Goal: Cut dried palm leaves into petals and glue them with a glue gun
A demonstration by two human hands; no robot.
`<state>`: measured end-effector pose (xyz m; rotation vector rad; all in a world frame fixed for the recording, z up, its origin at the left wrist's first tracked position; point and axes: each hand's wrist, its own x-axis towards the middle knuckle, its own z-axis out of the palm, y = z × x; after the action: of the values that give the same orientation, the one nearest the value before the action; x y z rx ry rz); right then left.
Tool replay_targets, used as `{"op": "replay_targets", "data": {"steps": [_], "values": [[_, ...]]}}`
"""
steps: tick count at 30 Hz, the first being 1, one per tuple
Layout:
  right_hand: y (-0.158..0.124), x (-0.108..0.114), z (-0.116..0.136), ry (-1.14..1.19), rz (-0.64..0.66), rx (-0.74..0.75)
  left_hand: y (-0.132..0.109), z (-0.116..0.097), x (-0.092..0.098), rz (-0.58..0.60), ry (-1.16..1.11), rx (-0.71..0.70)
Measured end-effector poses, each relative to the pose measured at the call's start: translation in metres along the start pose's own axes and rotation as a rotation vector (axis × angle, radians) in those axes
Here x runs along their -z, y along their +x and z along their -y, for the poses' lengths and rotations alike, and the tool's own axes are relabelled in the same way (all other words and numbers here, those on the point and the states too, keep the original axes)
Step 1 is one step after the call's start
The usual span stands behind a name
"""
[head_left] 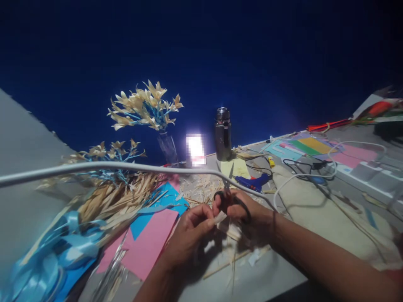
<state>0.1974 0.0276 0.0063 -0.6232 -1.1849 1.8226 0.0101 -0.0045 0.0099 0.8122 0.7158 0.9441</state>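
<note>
In the middle of the head view, my left hand pinches a small pale strip that looks like dried husk. Close beside it, my right hand grips scissors by their black handles. The blades point up and away from me, apart at the tips and clear of the strip. Under my hands lie pale scraps and thin sticks, partly blurred. A pile of shavings spreads just beyond my fingers.
A white cable crosses the view in front. Behind stand a dark flask and pale husk flowers in a glass vase. A blue glue gun lies right of centre; blue ribbon, pink paper and a husk bundle lie left.
</note>
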Motion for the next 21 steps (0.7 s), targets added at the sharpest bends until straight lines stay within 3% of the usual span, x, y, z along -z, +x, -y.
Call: {"op": "replay_targets", "data": {"steps": [2, 5, 9, 12, 15, 21], "values": [[-0.001, -0.003, -0.003, -0.107, -0.062, -0.025, 0.0, 0.002, -0.005, -0.038, -0.009, 0.021], [-0.002, -0.007, -0.006, -0.144, -0.138, -0.038, 0.002, 0.001, -0.005, 0.006, 0.069, 0.002], [-0.004, -0.007, -0.003, 0.098, 0.0, -0.106, 0.004, -0.002, 0.001, 0.087, 0.098, -0.047], [-0.003, -0.004, 0.002, 0.199, 0.021, -0.059, 0.004, -0.001, 0.004, 0.096, 0.026, -0.023], [-0.002, -0.003, 0.002, 0.125, -0.013, 0.025, 0.003, 0.003, 0.002, 0.059, -0.052, -0.007], [-0.005, -0.014, -0.01, 0.008, -0.149, -0.054, 0.003, 0.01, -0.005, 0.018, -0.116, 0.01]]}}
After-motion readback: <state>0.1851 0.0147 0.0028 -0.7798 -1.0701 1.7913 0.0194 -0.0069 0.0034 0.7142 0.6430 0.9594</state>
